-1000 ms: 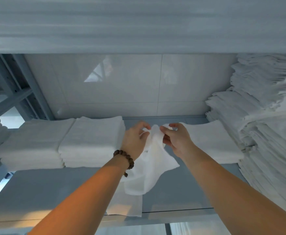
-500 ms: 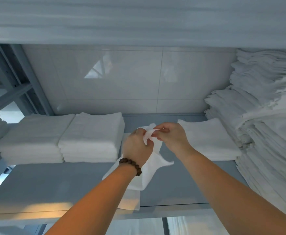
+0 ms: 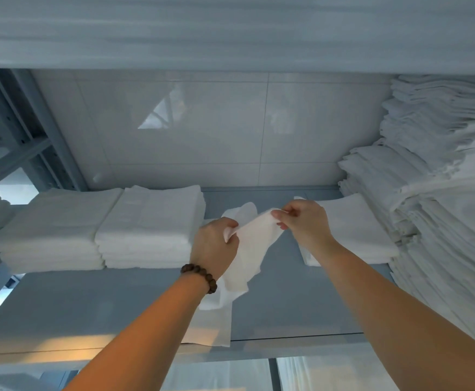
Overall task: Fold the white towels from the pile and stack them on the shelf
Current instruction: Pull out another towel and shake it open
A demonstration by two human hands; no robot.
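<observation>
— Towel (image 3: 254, 244): where is it held?
— Above the shelf (image 3: 89, 303), stretched between the left grip (image 3: 215, 246) and the right grip (image 3: 304, 221), an edge pinched by each.
— Nearby?
— Folded stacks (image 3: 151, 221) are seen left, a pile (image 3: 442, 193) right.

I log the towel (image 3: 254, 244) as thin white cloth, soft and matt. Folded stacks (image 3: 151, 227) and right-hand pile (image 3: 442, 193): thicker white cloth, matt, slightly nubbed. Shelf board (image 3: 89, 300): smooth grey with a faint sheen, looks to me like painted metal. Uprights (image 3: 37, 131): grey metal, punched. Wall tiles (image 3: 202, 142): glossy, showing reflections. Bracelet (image 3: 199, 275): dark brown beads, wood-like, dull polish
</observation>
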